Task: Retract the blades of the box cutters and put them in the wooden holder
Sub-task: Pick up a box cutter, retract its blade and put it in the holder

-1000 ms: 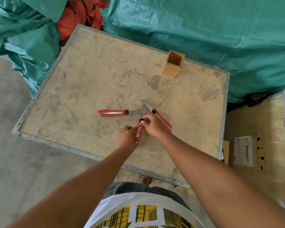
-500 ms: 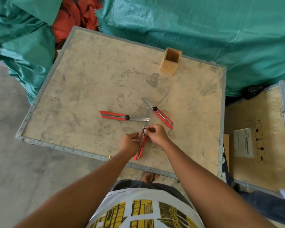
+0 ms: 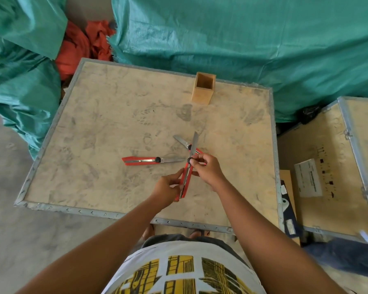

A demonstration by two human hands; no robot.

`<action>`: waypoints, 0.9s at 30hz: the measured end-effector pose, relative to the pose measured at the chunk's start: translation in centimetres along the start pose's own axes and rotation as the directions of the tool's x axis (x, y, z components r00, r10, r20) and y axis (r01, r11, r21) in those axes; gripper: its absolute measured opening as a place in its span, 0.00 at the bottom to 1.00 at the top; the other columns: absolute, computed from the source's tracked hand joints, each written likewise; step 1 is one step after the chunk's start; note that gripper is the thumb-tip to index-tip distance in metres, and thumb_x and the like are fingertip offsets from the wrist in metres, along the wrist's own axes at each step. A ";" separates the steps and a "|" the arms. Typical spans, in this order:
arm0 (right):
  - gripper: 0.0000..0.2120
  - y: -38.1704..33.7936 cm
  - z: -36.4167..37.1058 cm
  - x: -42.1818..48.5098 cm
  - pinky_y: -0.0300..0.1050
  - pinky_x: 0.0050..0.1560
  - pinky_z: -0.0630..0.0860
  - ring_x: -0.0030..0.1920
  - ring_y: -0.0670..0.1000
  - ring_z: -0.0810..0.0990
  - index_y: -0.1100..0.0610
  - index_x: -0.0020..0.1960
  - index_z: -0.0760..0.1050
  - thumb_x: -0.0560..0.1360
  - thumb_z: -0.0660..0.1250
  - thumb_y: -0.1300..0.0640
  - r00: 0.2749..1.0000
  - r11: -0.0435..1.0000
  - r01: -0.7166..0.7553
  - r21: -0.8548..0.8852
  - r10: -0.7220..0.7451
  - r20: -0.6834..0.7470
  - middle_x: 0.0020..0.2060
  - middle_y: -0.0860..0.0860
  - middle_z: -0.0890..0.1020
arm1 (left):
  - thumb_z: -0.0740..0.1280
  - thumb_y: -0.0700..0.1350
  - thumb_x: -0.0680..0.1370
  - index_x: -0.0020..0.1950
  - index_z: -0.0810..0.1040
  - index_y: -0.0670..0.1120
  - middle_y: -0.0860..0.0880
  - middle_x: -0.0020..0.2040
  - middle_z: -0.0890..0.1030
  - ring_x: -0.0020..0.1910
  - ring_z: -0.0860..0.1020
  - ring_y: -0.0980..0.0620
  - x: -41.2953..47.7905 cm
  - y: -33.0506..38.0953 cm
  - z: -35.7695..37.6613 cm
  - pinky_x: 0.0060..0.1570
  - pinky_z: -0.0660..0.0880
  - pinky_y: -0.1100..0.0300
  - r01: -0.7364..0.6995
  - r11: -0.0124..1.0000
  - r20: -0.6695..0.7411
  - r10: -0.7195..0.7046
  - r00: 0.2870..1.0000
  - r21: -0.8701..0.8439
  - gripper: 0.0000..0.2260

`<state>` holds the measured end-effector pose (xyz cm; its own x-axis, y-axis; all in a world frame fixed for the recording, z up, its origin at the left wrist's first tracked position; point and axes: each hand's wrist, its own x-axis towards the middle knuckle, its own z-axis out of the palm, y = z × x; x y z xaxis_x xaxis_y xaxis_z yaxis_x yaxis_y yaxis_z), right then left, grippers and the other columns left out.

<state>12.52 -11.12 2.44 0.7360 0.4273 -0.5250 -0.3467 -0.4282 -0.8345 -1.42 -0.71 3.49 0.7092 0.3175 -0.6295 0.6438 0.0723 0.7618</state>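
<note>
The person wears a white T-shirt (image 3: 185, 270) with a blocky yellow print (image 3: 179, 274) crossed by dark lines, like a grid or building pattern. Below the shirt's hem a strip of dark grey shorts or trousers (image 3: 179, 238) shows. Both forearms are bare, with no sleeves reaching them. The left hand (image 3: 168, 187) and right hand (image 3: 206, 168) carry no gloves, rings or watch.

Place: you are standing in what looks like a warehouse or storage yard.
Work surface: your table is a plywood crate lid (image 3: 106, 115) with a metal-edged rim, scuffed and dusty.
Right: a second plywood crate (image 3: 336, 166) with metal corners and a shipping label (image 3: 308, 181).
Far and left: bulky goods under green tarpaulin (image 3: 242, 39).
Floor: bare concrete (image 3: 6, 219) on your left.
</note>
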 end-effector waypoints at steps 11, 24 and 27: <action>0.07 -9.5 -1.8 0.5 0.49 0.49 0.85 0.47 0.54 0.88 0.60 0.55 0.84 0.77 0.72 0.64 0.960 0.963 0.263 0.060 -0.268 0.080 0.51 0.56 0.87 | 0.66 0.29 0.78 0.67 0.77 0.53 0.54 0.49 0.87 0.47 0.77 0.49 -0.1 6.6 -4.0 0.53 0.79 0.41 -0.236 0.938 0.005 0.245 0.969 -0.252 0.24; 0.10 -12.9 -3.0 0.3 0.53 0.45 0.86 0.49 0.53 0.88 0.58 0.58 0.84 0.77 0.72 0.62 0.905 0.910 0.412 -0.052 -0.402 0.142 0.52 0.55 0.86 | 0.67 0.32 0.78 0.72 0.73 0.49 0.47 0.60 0.84 0.53 0.85 0.52 1.0 11.7 -5.8 0.49 0.83 0.56 -0.333 0.893 0.062 0.367 0.928 -0.303 0.25; 0.10 -13.4 -3.5 0.4 0.53 0.46 0.86 0.49 0.53 0.88 0.59 0.58 0.84 0.76 0.73 0.62 0.909 0.916 0.400 -0.032 -0.392 0.145 0.53 0.56 0.86 | 0.67 0.31 0.77 0.72 0.72 0.49 0.48 0.60 0.84 0.54 0.85 0.50 1.1 12.4 -6.0 0.48 0.83 0.55 -0.338 0.889 0.102 0.384 0.917 -0.307 0.26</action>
<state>19.54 -8.01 14.04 0.7205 0.6712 -0.1740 -0.0045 -0.2465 -0.9691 5.59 6.19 13.12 0.9275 0.2223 -0.3004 0.2444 0.2473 0.9376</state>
